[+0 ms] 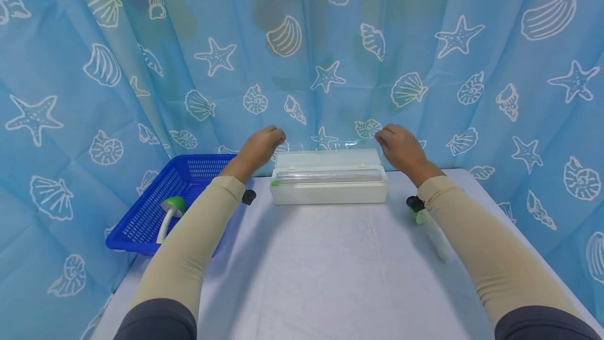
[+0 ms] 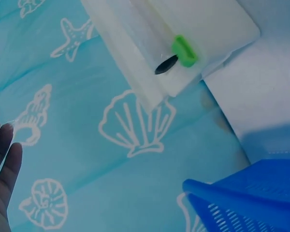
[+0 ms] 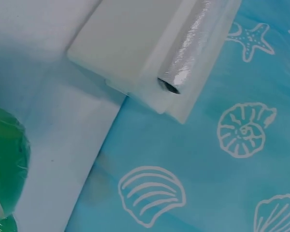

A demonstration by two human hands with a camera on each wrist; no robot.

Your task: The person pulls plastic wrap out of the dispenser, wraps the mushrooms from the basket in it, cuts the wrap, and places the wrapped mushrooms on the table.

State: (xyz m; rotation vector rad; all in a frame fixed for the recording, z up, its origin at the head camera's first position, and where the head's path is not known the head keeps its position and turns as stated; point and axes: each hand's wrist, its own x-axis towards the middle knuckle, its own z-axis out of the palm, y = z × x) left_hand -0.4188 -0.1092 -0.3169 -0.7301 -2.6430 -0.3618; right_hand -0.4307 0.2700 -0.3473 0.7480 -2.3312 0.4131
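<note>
Both hands are raised over a white cling film dispenser box (image 1: 329, 194) at the table's back edge, its lid (image 1: 327, 158) standing up. My left hand (image 1: 261, 147) pinches one side of a clear sheet of cling film (image 1: 343, 144), and my right hand (image 1: 401, 149) pinches the other. The transparent sheet spans between them, its lower part hard to make out. Inside the box lies the film roll (image 1: 330, 176); a green slider (image 2: 184, 50) sits at its left end. In the left wrist view, left-hand fingers (image 2: 9, 164) show at the edge. The right wrist view shows no hand.
At left stands a blue perforated basket (image 1: 137, 247) holding a green-headed, white-handled utensil (image 1: 174, 205). Beneath my right forearm lies a green-and-white thing in clear plastic (image 3: 7, 154), partly hidden. A shell-patterned blue curtain (image 1: 302, 88) hangs behind the white-covered table (image 1: 321, 272).
</note>
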